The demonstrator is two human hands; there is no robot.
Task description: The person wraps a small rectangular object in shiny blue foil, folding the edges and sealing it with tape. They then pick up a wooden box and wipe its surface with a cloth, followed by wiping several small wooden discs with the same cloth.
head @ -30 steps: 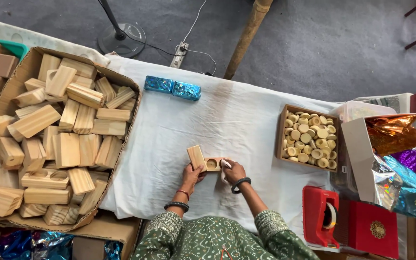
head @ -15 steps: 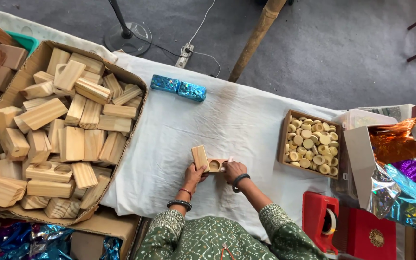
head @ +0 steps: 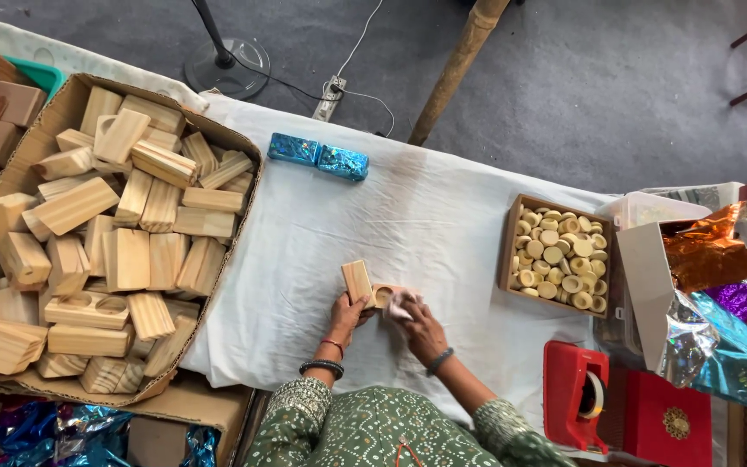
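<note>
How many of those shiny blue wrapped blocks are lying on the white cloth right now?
2. The left blue wrapped block and the right blue wrapped block lie end to end at the far edge of the white cloth. None other shows there; more blue foil sits off the cloth.

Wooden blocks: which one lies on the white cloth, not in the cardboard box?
The wooden block between the hands, alone on the white cloth; all others are piled in the cardboard box.

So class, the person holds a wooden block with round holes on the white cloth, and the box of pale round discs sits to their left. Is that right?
Not quite. The box of pale round discs sits to the person's right, not left, as the head view shows; the big carton of wooden blocks is on the left. The wooden block with round holes is indeed held on the white cloth.
</note>
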